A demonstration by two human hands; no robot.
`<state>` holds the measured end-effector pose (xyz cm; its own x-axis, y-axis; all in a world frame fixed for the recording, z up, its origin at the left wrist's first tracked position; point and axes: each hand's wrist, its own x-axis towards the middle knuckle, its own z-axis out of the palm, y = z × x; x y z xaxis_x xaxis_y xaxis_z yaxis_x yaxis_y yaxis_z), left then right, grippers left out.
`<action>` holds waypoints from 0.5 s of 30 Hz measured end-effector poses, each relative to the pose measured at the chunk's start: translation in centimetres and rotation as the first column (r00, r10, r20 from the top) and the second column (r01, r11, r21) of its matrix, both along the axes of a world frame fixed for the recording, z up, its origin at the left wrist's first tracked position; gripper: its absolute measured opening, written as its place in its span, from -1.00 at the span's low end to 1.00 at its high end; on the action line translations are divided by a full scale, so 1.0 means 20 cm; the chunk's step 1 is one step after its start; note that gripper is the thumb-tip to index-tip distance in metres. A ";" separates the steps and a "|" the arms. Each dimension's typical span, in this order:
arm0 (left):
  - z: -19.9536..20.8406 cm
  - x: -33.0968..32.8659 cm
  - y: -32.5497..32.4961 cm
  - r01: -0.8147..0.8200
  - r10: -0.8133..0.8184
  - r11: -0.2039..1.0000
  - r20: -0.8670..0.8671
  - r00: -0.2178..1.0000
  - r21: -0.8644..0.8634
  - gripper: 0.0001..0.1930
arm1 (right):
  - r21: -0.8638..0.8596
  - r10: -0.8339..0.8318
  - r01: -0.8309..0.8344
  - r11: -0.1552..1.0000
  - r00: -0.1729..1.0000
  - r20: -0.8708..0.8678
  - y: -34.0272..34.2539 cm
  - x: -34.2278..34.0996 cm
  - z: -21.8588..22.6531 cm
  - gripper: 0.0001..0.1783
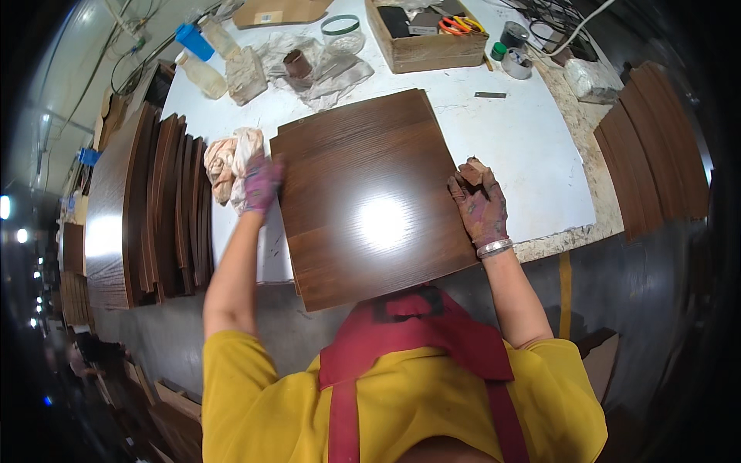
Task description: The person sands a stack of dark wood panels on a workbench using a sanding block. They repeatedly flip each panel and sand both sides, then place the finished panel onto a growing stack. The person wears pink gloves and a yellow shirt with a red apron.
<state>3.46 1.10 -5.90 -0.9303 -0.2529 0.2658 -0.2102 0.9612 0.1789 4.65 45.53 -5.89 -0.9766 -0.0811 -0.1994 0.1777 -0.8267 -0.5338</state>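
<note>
A dark brown wood-grain panel [347, 170] lies in front of me on the white-covered table [532, 154], with the edge of at least one more panel showing beneath it. My left hand [262, 185], stained purple, is beside the panel's left edge and against a crumpled white and peach rag [224, 166]. Its fingers look stretched out, though somewhat blurred. At the panel's right edge, my right hand [482, 208] has its stained fingers bent around a small brown-stained pad [472, 171], whose exact kind I cannot make out.
Dark panels [166, 208] stand on edge at the left, and more panels [656, 147] are at the right. Across the back are a wooden box [428, 52] with orange-handled scissors [461, 26], a brown-stained cup [297, 64], plastic bottles [202, 76] and a blue container [194, 42].
</note>
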 end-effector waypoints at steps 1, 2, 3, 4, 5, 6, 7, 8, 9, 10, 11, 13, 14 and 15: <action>-0.01 0.06 -0.22 0.214 -0.188 0.972 0.232 0.954 -0.092 -0.57 | -0.029 -0.006 0.008 1.000 0.998 0.070 -0.01 0.00 0.02 -0.48; -0.06 0.10 -0.21 0.333 -0.323 0.943 -0.240 0.916 0.001 -0.52 | -0.079 0.000 0.006 0.997 0.997 0.080 0.01 0.01 0.01 -0.49; 0.05 0.09 -0.03 0.150 -0.140 0.946 -0.058 0.989 0.287 -0.43 | -0.121 -0.019 0.031 0.992 0.995 0.094 0.05 0.00 -0.02 -0.50; 0.08 0.11 0.13 0.004 -0.039 0.895 0.070 0.997 0.446 -0.39 | -0.171 -0.013 0.029 0.985 0.995 0.096 0.06 -0.01 -0.03 -0.50; 0.08 0.11 0.22 -0.153 0.037 0.808 0.210 0.977 0.569 -0.33 | -0.161 -0.021 0.037 0.986 0.995 0.100 0.06 -0.01 -0.03 -0.51; -0.01 0.12 0.24 0.078 -0.078 0.927 -0.016 0.997 0.367 -0.21 | -0.153 -0.010 0.027 0.988 0.994 0.106 0.05 -0.01 -0.01 -0.51; -0.06 0.14 0.20 -0.017 -0.007 0.898 0.055 0.998 0.439 -0.22 | -0.145 0.000 0.017 0.989 0.994 0.111 0.04 -0.01 0.00 -0.51; -0.04 0.14 0.22 0.028 -0.040 0.848 0.011 0.999 0.529 -0.24 | -0.150 0.008 0.009 0.989 0.994 0.111 0.04 -0.01 0.01 -0.51; -0.05 0.13 0.22 0.074 -0.067 0.788 -0.034 0.997 0.611 -0.25 | -0.155 0.016 0.001 0.988 0.994 0.111 0.04 -0.03 0.01 -0.51; -0.06 0.10 0.21 0.110 -0.085 0.834 -0.072 0.994 0.540 -0.32 | -0.161 0.025 -0.007 0.987 0.994 0.110 0.04 -0.02 0.01 -0.51; -0.11 0.08 0.18 0.151 -0.122 0.955 -0.126 0.985 0.254 -0.37 | -0.131 0.023 -0.006 0.991 0.991 0.129 0.03 -0.02 0.04 -0.50; 0.04 0.02 0.37 0.263 -0.312 0.940 -0.230 0.922 -0.218 -0.45 | -0.075 -0.013 0.026 0.997 0.985 0.172 0.04 -0.02 0.05 -0.50; 0.14 -0.03 0.54 0.372 -0.380 0.920 -0.045 0.924 -0.125 -0.46 | -0.060 -0.027 0.038 0.998 0.986 0.167 0.04 -0.02 0.04 -0.49; 0.20 -0.07 0.73 0.453 -0.447 0.891 0.137 0.884 -0.014 -0.47 | -0.042 -0.060 0.067 0.997 0.985 0.160 0.05 -0.01 0.04 -0.48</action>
